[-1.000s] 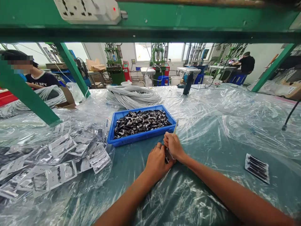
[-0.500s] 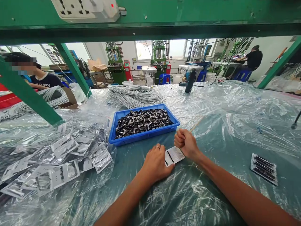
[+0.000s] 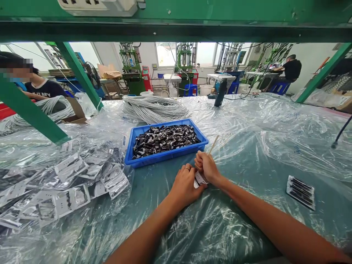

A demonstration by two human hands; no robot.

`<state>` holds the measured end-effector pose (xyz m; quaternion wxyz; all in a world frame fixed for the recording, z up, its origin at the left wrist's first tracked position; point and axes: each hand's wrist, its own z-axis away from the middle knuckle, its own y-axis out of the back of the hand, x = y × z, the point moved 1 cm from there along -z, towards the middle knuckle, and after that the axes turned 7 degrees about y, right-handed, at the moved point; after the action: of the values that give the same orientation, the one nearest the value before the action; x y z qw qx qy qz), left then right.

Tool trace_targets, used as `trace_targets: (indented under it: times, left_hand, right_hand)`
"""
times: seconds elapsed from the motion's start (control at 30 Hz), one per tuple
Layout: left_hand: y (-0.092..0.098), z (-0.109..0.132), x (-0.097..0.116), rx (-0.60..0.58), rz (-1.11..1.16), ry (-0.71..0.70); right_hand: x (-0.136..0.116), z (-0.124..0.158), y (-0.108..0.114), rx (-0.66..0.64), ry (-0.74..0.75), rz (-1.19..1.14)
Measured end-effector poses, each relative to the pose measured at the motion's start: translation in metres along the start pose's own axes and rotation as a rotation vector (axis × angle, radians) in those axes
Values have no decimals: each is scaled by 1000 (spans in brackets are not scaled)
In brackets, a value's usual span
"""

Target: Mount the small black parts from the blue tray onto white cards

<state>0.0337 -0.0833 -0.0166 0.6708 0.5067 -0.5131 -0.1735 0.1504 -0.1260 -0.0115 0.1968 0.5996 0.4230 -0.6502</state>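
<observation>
My left hand [image 3: 184,186] presses a small white-and-silver packet [image 3: 200,179] with dark strips down on the table, its thumb along the near edge. A ring shows on one finger. Closed in a fist, my right hand [image 3: 206,167] grips a thin light-coloured stick [image 3: 214,143], whose upper end sticks out above the fist. That fist is over the right part of the packet, close against the left fingers, and its lower side is hidden. Just beyond both hands is a blue tray [image 3: 165,158] heaped with small black and silver parts [image 3: 166,139].
Many clear-and-silver packets [image 3: 71,167] lie piled at the left. A packet of dark strips [image 3: 300,192] lies at the right. Behind the tray are coiled grey cables [image 3: 155,109] and a dark upright tool [image 3: 220,93]. Green frame posts [image 3: 79,75] flank the plastic-covered table. Two people sit farther off.
My right fist has moved left and down onto the packet, covering more of it, and the stick now stands steeper. My left hand stays on the packet. The view has shifted slightly.
</observation>
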Motion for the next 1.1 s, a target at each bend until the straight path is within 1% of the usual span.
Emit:
trace_targets:
  times: [0.13,0.17,0.23,0.27,0.3,0.33,0.4,0.47,0.5,0.53,0.57,0.63,0.67,0.7,0.77,0.8,0.87,0.93,1.03,1.07,1.1]
  left_hand:
    - [0,2,-1,8,-17,25]
    - [1,2,-2,7,-6,18]
    - [8,2,-5,1,54,20]
    - [13,1,-7,-4,99,42]
    - [19,1,-9,-13,153,76]
    - [26,0,-12,-22,215,114]
    - [38,-2,-19,-25,374,172]
    - [47,-5,-26,10,561,172]
    - [50,-7,-29,44,643,164]
    - [52,-8,-33,87,704,159]
    - [54,-10,-36,137,743,161]
    - [56,-12,-42,251,784,190]
    - [57,-12,-44,303,804,210]
    - [58,-13,-46,348,833,229]
    - [60,-12,-48,432,919,260]
    - [61,-12,-49,474,969,270]
    - [65,-11,-52,575,1048,269]
    - [71,-10,-56,689,1060,265]
    - [80,-9,-69,824,1016,267]
    - [83,-9,-74,838,1020,260]
    - [86,-9,-80,828,1037,244]
  right_hand:
    - [-9,15,5,-258,-211,46]
    - [-13,16,7,-299,-243,31]
    - [-22,12,15,-310,-271,-13]
    - [-26,7,22,-302,-280,-2]
    - [-31,2,30,-297,-288,56]
    - [-34,-4,40,-298,-284,165]
    - [-40,-14,63,-337,-251,507]
    - [-41,-21,82,-432,-177,859]
    - [-41,-22,88,-478,-116,994]
    - [-41,-22,89,-490,-31,1098]
    - [-42,-21,87,-457,83,1173]
    - [-44,-15,68,-311,378,1231]
    - [-45,-12,53,-255,527,1223]
    - [-44,-8,36,-233,658,1204]
    - [-41,-4,-2,-298,858,1171]
    - [-37,-4,-20,-327,925,1170]
    - [-29,-11,-50,-351,991,1184]
    - [-20,-21,-74,-356,989,1182]
    - [-12,-34,-98,-350,909,1111]
    - [-11,-38,-104,-347,859,1078]
    - [-12,-41,-108,-344,804,1044]
